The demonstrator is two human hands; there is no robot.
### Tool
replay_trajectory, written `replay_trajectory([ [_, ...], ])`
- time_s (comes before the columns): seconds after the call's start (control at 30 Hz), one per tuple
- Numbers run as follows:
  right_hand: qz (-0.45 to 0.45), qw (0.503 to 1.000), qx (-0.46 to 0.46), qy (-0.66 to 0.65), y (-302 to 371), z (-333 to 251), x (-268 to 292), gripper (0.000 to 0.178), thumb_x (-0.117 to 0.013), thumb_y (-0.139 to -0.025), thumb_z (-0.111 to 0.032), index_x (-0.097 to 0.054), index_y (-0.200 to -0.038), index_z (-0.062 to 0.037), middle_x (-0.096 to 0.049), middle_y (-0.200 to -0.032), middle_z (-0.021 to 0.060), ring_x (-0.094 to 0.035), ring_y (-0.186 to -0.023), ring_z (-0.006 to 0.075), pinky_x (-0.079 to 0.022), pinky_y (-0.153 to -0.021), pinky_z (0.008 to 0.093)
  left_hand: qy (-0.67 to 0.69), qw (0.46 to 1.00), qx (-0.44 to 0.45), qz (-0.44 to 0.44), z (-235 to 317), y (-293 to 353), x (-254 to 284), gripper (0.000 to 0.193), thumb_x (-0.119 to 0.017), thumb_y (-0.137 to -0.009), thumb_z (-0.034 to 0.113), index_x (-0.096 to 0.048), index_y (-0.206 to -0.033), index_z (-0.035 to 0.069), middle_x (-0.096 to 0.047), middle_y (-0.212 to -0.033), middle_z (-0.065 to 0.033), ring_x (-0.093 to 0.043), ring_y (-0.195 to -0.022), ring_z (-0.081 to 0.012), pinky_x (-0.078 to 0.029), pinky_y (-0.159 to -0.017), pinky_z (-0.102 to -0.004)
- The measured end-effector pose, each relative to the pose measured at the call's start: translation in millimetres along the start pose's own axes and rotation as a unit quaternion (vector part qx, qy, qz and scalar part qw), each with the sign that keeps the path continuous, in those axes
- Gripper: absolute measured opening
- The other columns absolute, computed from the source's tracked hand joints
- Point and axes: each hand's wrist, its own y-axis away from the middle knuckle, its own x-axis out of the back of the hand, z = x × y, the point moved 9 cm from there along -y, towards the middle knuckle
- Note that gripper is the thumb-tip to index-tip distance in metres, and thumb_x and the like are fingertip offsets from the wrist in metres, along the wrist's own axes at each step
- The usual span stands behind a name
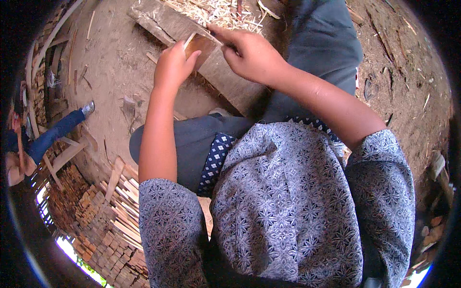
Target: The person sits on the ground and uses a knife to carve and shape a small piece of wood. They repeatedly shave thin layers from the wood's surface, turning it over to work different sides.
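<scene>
My left hand (174,67) grips a small brown piece of wood (202,47) with a pale edge, its thumb lying along the near face. My right hand (252,54) is closed at the right end of that piece, fingers curled and the index finger reaching along its far edge. A thin, light edge shows at the right fingertips, but I cannot make out whether it is a tool or part of the wood. Both hands are above a thick, worn wooden plank (223,79) that lies slantwise between my legs.
Pale wood shavings (221,12) are heaped beyond the plank. At the left, another person's leg (57,134) in blue trousers stretches over the dirt floor (110,72). Stacked small wood blocks (110,254) and long pale sticks (129,201) are at the lower left.
</scene>
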Motion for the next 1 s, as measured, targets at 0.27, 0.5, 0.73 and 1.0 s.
replay_trajectory([
  [0.27,-0.023,0.999,-0.048,-0.007,-5.2,-3.0,2.4,0.055,-0.052,-0.089,-0.007,-0.052,-0.143,-0.0174,-0.068,-0.099,0.0256,-0.068,-0.088,0.0404,-0.054,-0.081,0.0483,-0.022,1.000,0.002,0.010,15.8,4.0,4.7,0.036,-0.074,-0.085,0.031,-0.063,-0.093,-0.002,-0.068,-0.092,-0.0261,-0.065,-0.089,-0.0450,-0.053,-0.077,-0.0513],
  [0.5,-0.149,0.978,-0.104,0.104,13.9,58.4,-34.8,0.049,-0.055,-0.096,-0.016,-0.050,-0.144,-0.0165,-0.068,-0.092,0.0253,-0.069,-0.087,0.0411,-0.054,-0.078,0.0418,-0.029,0.999,-0.016,0.014,20.6,-7.0,2.1,0.033,-0.073,-0.086,0.028,-0.063,-0.094,-0.002,-0.068,-0.093,-0.0253,-0.064,-0.091,-0.0447,-0.053,-0.078,-0.0510],
  [0.73,0.035,0.997,-0.038,-0.056,1.3,6.5,4.2,0.052,-0.052,-0.093,-0.017,-0.047,-0.144,-0.0150,-0.068,-0.095,0.0272,-0.068,-0.085,0.0437,-0.054,-0.080,0.0520,-0.023,0.999,-0.019,0.020,17.5,0.6,3.4,0.034,-0.073,-0.085,0.029,-0.063,-0.096,-0.001,-0.068,-0.094,-0.0251,-0.065,-0.091,-0.0443,-0.053,-0.078,-0.0510],
  [1.0,0.072,0.994,-0.036,-0.075,2.4,-10.5,3.1,0.048,-0.053,-0.098,-0.016,-0.048,-0.146,-0.0161,-0.067,-0.111,0.0238,-0.067,-0.101,0.0395,-0.053,-0.089,0.0438,-0.036,0.999,-0.025,0.025,9.7,6.1,1.0,0.036,-0.073,-0.086,0.035,-0.068,-0.104,0.004,-0.070,-0.091,-0.0244,-0.067,-0.086,-0.0446,-0.054,-0.075,-0.0498],
])
